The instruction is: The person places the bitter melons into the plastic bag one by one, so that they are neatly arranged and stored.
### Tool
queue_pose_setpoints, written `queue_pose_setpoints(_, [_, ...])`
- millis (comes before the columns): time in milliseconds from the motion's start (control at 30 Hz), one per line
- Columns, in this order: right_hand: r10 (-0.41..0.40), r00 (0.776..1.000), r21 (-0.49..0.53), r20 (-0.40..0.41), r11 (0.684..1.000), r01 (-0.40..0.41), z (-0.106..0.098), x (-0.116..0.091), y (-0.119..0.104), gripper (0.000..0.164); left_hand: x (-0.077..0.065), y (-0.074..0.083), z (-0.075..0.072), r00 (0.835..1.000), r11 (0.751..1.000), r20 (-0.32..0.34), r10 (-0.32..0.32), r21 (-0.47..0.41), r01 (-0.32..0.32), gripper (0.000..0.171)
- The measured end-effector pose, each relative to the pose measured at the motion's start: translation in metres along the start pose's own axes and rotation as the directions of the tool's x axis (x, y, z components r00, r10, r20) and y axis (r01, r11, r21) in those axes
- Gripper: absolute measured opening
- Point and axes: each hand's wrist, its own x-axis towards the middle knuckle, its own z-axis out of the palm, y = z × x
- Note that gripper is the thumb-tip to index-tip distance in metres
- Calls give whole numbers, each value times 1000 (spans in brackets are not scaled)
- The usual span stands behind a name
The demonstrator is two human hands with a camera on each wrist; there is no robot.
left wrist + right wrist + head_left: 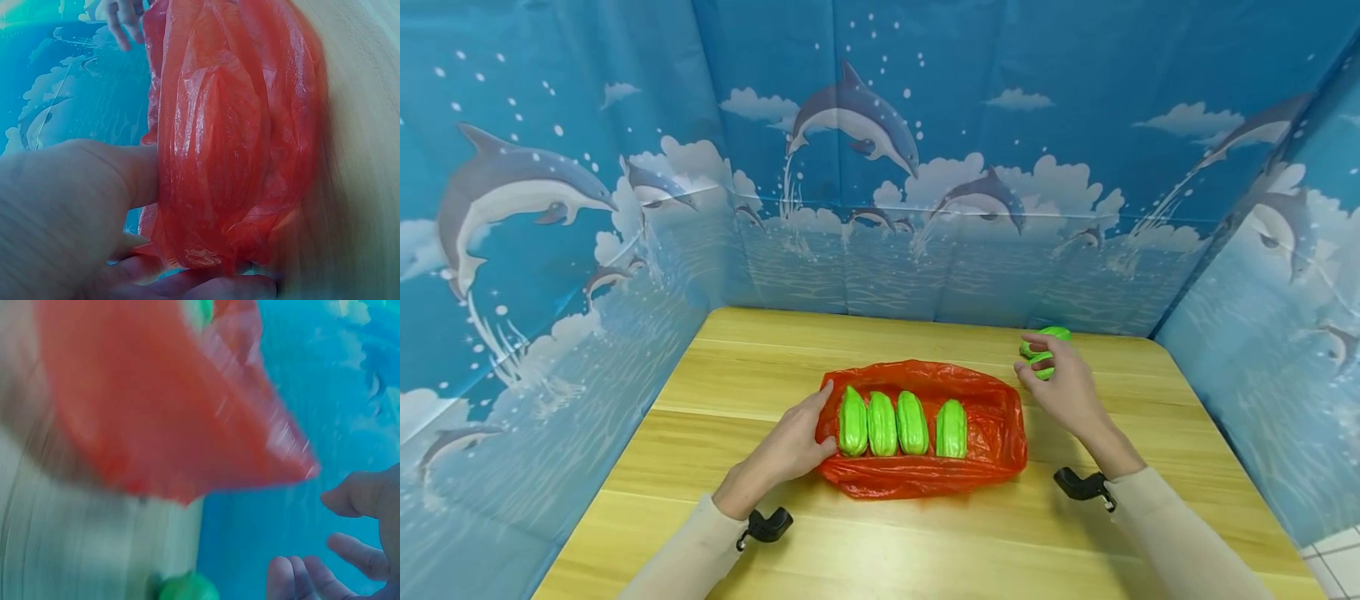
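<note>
A red plastic bag (917, 479) lies with its mouth facing up, and several bright green, ridged gourds (912, 423) stand side by side in it. At the bag's left end, my left hand (796, 435) holds the rim, thumb near the body and fingers along the outer side. In the left wrist view, a gourd's shape bulges through the red film (219, 144). My right hand (1063, 390) hovers by two more green gourds (1054, 332) at the back right, partly hiding them. Its thumb and fingers are spread with nothing between them in the right wrist view.
The wooden table (880, 550) carries everything. A blue dolphin-print curtain (880, 267) encloses the back and both sides, meeting the table's back edge just behind the two loose gourds. Black wrist mounts (769, 525) sit at both sleeves.
</note>
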Motion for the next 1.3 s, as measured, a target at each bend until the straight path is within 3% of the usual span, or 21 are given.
queue_pose_setpoints(367, [108, 993, -63, -47, 992, -111, -1, 7, 54, 64, 0, -4, 0, 1000, 1000, 0, -11, -4, 11, 95])
queue_pose_setpoints(600, [223, 975, -91, -9, 970, -223, 0, 10, 76, 84, -1, -5, -1, 1000, 1000, -4, -14, -3, 14, 95])
queue_pose_setpoints(900, [324, 942, -74, 88, 945, -318, 0, 18, 88, 115, -2, -7, -1, 1000, 1000, -3, -15, -3, 15, 94])
queue_pose_setpoints(1100, [346, 931, -63, 114, 938, -341, 2, 23, 92, 121, 1, -7, 1, 1000, 1000, -1, -9, -4, 9, 94])
queue_pose_setpoints(1300, [337, 934, -73, 119, 941, -330, 5, 26, 95, 119, 0, -6, 1, 1000, 1000, -5, 8, -1, -8, 95])
